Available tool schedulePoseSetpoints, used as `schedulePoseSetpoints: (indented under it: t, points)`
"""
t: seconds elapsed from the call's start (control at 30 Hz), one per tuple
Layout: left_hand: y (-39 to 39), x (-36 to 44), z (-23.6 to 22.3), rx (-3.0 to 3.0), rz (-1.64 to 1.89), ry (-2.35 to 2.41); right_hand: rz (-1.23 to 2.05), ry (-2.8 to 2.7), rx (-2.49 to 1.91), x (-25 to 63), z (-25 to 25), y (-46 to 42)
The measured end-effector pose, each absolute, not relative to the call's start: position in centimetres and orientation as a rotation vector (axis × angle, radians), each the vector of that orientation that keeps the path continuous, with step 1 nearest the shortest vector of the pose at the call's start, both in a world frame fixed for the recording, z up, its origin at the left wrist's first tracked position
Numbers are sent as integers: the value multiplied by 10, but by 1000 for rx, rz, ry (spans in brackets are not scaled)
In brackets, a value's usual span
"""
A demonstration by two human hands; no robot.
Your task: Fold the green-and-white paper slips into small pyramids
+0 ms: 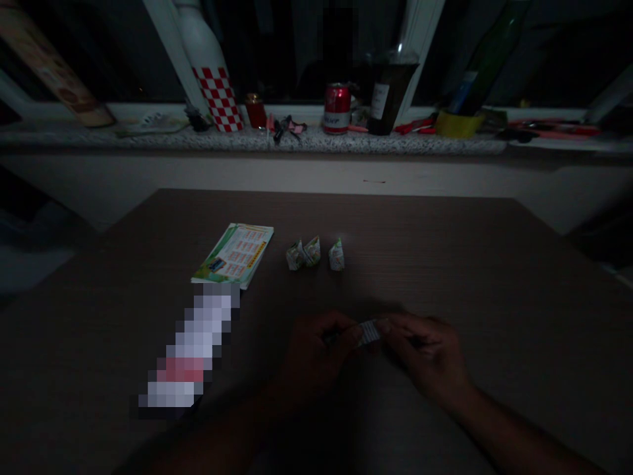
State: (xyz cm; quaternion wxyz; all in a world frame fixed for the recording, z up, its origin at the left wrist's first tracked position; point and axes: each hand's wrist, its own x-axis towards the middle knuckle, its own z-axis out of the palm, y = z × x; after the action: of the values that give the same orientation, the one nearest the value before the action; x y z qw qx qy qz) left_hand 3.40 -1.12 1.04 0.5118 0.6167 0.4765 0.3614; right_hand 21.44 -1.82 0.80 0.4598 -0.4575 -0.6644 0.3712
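Note:
Between my fingertips is a small piece of printed paper [369, 333], with lines of text on its face. My left hand [321, 343] pinches its left end, and my right hand [429, 349] pinches the right end. Both hands are just above the brown table [494, 277], in dim light. Beyond them stand three small folded paper pieces: a left one [295, 256] touching or nearly touching a middle one [312, 251], and a right one [337, 256] a little apart. A stack of printed leaflets [235, 256] with a green border lies to their left.
A blurred-out bright rectangle [192, 349] lies left of my hands. Along the granite windowsill [163, 138] behind the table stand a red-and-white checkered bottle [217, 92], a red can [337, 109], a lidded plastic cup [388, 99], a yellow container [459, 125] and other small items.

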Motion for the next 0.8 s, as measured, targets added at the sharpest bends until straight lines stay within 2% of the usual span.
schedulePoseSetpoints:
  t: [0.3, 0.63, 0.8]
  points:
    - [-7, 37, 5, 1165, 1017, 1171, 953, -1461, -1104, 217, 6, -17]
    - [-7, 32, 1, 1259, 1034, 1172, 1031, -1755, -1050, 222, 0, -19]
    - [-7, 29, -2, 1343, 1016, 1166, 1179, -1885, -967, 223, 1, -18]
